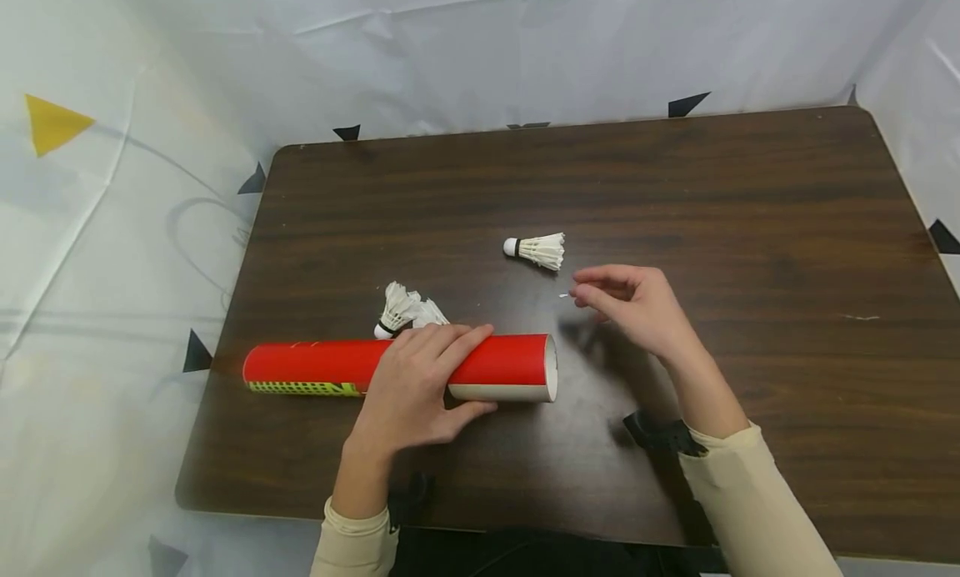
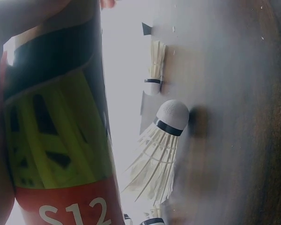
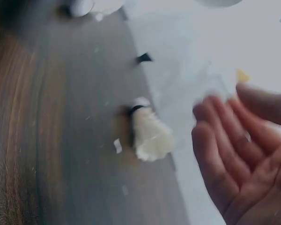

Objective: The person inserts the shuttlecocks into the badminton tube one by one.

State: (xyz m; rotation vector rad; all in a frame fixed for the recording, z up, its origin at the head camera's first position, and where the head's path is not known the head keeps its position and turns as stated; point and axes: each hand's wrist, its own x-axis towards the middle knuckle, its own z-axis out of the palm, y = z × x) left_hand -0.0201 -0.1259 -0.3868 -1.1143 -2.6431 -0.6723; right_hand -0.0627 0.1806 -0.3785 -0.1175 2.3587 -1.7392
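Note:
My left hand (image 1: 416, 385) grips a red shuttlecock tube (image 1: 322, 362), fingers over its top and thumb along the near side. The tube lies sideways, its open end facing right; "S12" shows on it in the left wrist view. Just behind it, partly hidden, are feathered shuttlecocks (image 1: 397, 308); one with a white cork and black band (image 2: 172, 115) shows closer in the left wrist view. Another shuttlecock (image 1: 538, 249) lies farther back, cork to the left. Near it my right hand (image 1: 633, 306) hovers with loosely bent fingers and nothing between them.
A tiny white scrap (image 3: 117, 146) lies on the dark wooden table (image 1: 750, 227) by the lone shuttlecock. White sheeting (image 1: 465, 52) with black triangles stands along the table's back and sides. A dark wrist strap (image 1: 663, 434) sits on my right wrist.

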